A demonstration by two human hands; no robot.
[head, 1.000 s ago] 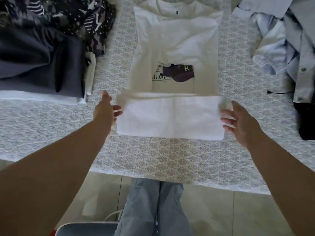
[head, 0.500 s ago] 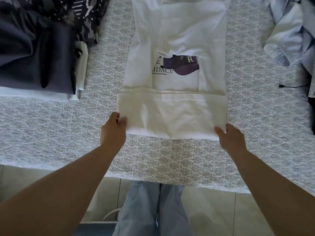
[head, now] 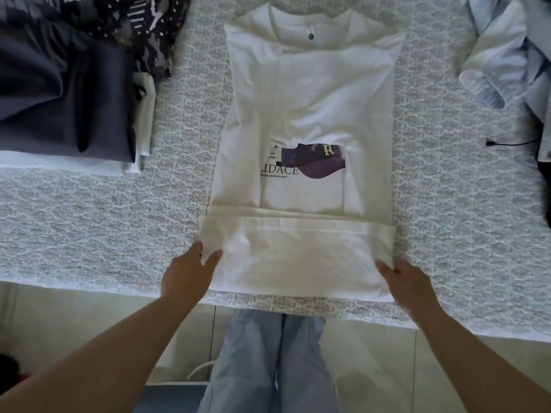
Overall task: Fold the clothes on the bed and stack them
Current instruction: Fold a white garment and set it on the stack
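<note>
A white T-shirt [head: 310, 93] with a purple cap print lies lengthwise on the bed, sleeves folded in and its bottom part folded up into a band [head: 298, 257] near the bed's front edge. My left hand [head: 187, 275] pinches the band's left corner between thumb and fingers. My right hand [head: 408, 281] grips the band's right corner, fingers tucked under the cloth. A stack of folded clothes [head: 65, 96], dark grey on top of white, sits at the left.
The bed has a grey-white lace-pattern cover [head: 104, 222]. A dark patterned garment [head: 125, 22] lies behind the stack. Unfolded pale blue and white shirts [head: 504, 55] are heaped at the right edge, with a thin black cord [head: 507, 143]. My jeans-clad legs stand at the bed's front.
Both hands came down from beside the folded band to its front corners and took hold of them. The shirt now sits closer to the bed's front edge.
</note>
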